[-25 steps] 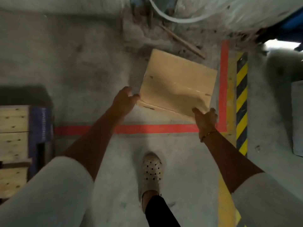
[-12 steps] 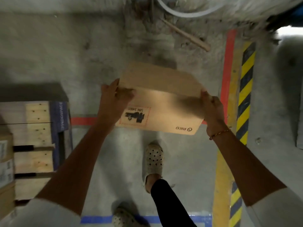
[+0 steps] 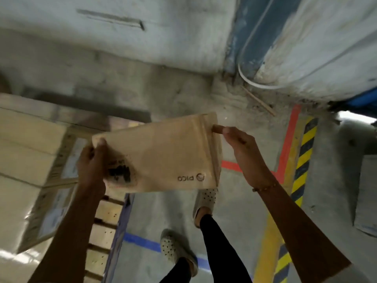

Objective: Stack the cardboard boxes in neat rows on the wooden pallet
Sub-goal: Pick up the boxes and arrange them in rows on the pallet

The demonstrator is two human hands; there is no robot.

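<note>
I hold a brown cardboard box (image 3: 163,156) with a "PICO" print in the air at chest height, tilted. My left hand (image 3: 91,162) grips its left end, fingers curled over the edge. My right hand (image 3: 242,150) holds its right end, thumb on the top face. To the left lies the wooden pallet (image 3: 104,233) with its slats showing. Several cardboard boxes (image 3: 30,160) are stacked on it, some with white labels on their sides.
Concrete floor with red tape (image 3: 285,144), a yellow-black hazard stripe (image 3: 302,160) at right and a blue line (image 3: 140,241) near my feet (image 3: 177,252). A wall and a blue-grey pipe (image 3: 251,37) stand ahead. A stick (image 3: 259,102) lies by the wall.
The box rose off the floor and travelled left toward the pallet in both hands. My view swung left, bringing the stacked boxes into sight.
</note>
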